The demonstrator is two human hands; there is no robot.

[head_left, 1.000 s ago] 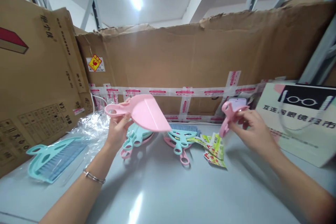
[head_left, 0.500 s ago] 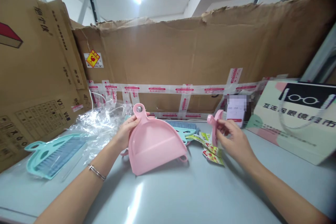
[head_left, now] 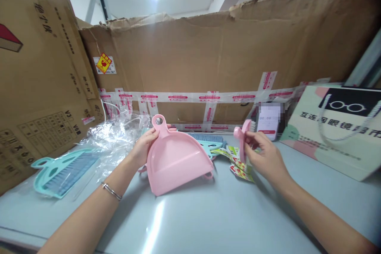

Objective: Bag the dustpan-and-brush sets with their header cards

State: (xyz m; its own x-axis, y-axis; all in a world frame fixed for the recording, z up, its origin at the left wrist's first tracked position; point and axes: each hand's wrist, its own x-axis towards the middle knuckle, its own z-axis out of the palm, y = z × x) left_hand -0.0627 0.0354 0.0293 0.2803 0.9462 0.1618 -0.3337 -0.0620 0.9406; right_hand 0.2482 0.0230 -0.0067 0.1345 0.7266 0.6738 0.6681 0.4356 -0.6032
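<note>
My left hand [head_left: 144, 147] grips the handle of a pink plastic dustpan [head_left: 175, 156], which rests tilted on the grey table [head_left: 190, 222] with its mouth facing me. My right hand [head_left: 263, 154] is closed on a small pink brush [head_left: 241, 139], held upright and edge-on just right of the dustpan. Behind the dustpan lie teal and pink brush-and-pan sets [head_left: 208, 145], mostly hidden. Printed green and yellow label cards [head_left: 238, 162] lie under my right hand.
A teal brush [head_left: 61, 168] lies at the left beside crumpled clear plastic bags [head_left: 116, 135]. Cardboard walls [head_left: 208, 59] close the back and left. A phone [head_left: 269, 121] leans at the back right, next to a printed paper bag [head_left: 336, 131].
The dustpan has come down from the air onto the table, turned mouth towards me. My right hand with the pink brush has moved left and lower, closer to the dustpan.
</note>
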